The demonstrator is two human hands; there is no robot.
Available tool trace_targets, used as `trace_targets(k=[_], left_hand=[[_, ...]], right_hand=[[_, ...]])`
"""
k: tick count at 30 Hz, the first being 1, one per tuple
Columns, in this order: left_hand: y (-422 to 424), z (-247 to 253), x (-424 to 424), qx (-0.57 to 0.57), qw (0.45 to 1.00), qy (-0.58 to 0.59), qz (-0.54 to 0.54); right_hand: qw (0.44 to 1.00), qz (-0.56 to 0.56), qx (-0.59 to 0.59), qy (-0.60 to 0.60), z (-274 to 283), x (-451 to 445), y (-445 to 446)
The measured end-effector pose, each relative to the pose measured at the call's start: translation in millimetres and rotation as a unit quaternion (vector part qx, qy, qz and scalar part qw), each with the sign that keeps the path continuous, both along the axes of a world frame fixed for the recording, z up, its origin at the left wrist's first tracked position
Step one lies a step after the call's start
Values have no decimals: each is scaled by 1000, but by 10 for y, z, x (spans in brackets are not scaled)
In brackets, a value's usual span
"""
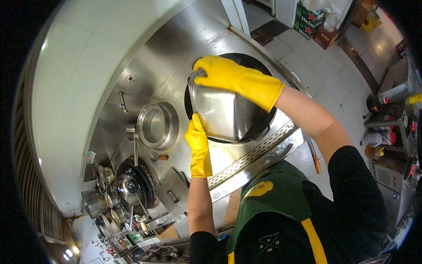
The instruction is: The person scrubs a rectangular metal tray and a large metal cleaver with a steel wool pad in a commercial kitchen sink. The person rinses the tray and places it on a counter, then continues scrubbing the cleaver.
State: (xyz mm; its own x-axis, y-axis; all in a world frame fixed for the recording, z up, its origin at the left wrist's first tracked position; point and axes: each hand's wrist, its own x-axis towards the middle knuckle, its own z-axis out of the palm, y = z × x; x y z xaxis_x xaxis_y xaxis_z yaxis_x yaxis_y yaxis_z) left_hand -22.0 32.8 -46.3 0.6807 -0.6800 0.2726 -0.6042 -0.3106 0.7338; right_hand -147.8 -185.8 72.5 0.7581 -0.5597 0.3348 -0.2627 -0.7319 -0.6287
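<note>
A rectangular stainless steel food pan [216,110] lies tilted over a large black wok [245,61] set in the steel counter. My left hand [198,145], in a yellow rubber glove, grips the pan's near left edge, its thumb on the rim. In a matching glove, my right hand [219,72] presses a grey metal scouring pad [197,76] against the far left corner of the pan. The fingertips of my left hand are partly hidden behind the pan.
Left of the wok, a round steel bowl [153,125] sits in a counter opening, near a ladle [135,145], a tap [123,104] and a brush or scraper with a reddish handle [162,157]. A lidded wok [132,188] stands lower left. A perforated drain strip [250,156] edges the counter.
</note>
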Motion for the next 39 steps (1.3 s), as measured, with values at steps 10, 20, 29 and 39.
trace_targets(k=[10, 20, 29, 39], left_hand=[[-361, 292, 55, -66, 996, 60, 19], [-140, -175, 207, -183, 950, 250, 33], [-138, 297, 1, -177, 941, 285, 46], [267, 237, 573, -188, 879, 414, 142]], right_hand=[[995, 19, 61, -71, -380, 38, 158], [993, 83, 69, -51, -307, 254, 661], [948, -201, 199, 145, -1861, -769, -858], [907, -264, 262, -199, -1241, -1373, -55]])
